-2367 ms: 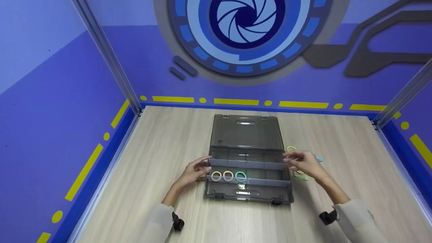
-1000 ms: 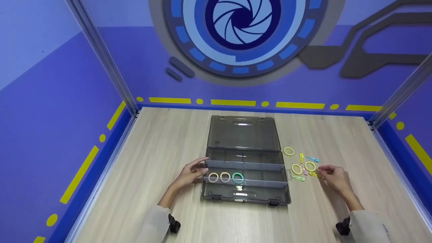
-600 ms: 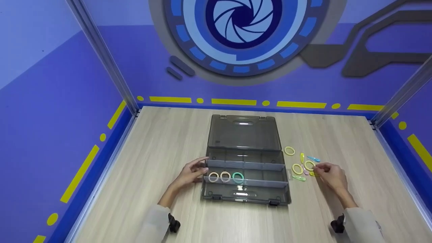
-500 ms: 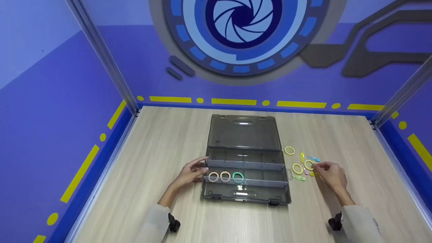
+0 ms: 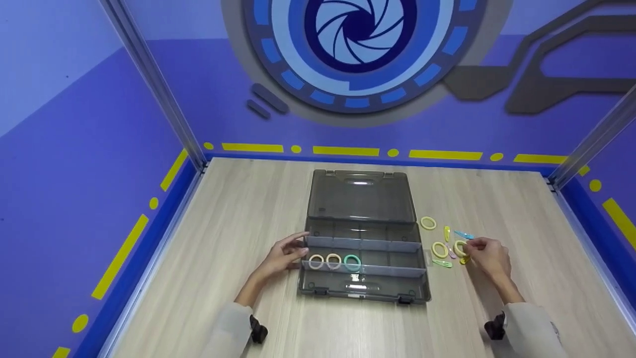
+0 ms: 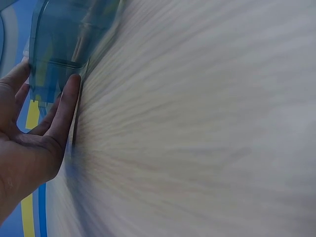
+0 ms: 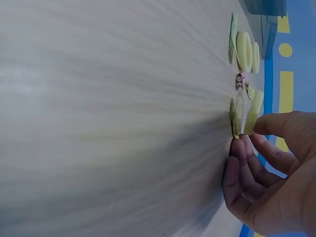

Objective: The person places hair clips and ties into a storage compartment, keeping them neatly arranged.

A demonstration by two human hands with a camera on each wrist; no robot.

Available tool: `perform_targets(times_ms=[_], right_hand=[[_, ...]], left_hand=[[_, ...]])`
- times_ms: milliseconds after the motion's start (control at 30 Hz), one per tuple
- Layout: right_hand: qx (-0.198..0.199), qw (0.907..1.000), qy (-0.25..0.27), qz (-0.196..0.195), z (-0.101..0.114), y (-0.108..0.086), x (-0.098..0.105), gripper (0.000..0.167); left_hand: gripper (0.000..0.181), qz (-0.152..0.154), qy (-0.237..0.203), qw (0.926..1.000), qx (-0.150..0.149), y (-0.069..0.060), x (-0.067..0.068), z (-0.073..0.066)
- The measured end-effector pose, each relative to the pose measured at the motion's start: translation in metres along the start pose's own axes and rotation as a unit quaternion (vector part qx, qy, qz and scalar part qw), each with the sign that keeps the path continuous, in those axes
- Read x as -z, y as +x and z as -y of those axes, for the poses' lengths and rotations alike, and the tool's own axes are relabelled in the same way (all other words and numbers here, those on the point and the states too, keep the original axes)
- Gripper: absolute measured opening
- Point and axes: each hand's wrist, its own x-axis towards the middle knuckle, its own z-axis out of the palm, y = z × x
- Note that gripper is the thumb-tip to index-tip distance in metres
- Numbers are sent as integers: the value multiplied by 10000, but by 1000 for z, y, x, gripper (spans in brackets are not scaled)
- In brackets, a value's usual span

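- On my feed, the left hand (image 5: pixel 281 256) touches the box (image 5: pixel 387 256), grip slack.
- My right hand (image 5: pixel 489 259) pinches a yellow ring (image 7: pixel 251 121) (hair clips (image 5: pixel 442 263) lie nearby).

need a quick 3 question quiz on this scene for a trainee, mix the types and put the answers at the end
1. How many rings are in the box?
2. True or false: the lid is closed.
3. What are the right hand's fingertips at?
A) the lid
B) a yellow ring
C) the box

Key:
1. Three
2. False; it is folded back, open
3. B
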Motion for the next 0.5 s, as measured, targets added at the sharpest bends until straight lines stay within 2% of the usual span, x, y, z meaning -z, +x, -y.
perform_targets(times_ms=[133,367,500], right_hand=[[6,9996,269,60,-2,-1,7,27],[-503,9943,905,253,-4,-7,16,32],[-615,9883,1319,459,-2,-12,21,36]], left_hand=[[55,37,-6,10000,-31,0,1,0],[55,77,-17,10000,5,0,1,-1],[55,56,31,10000,13,-1,0,0]])
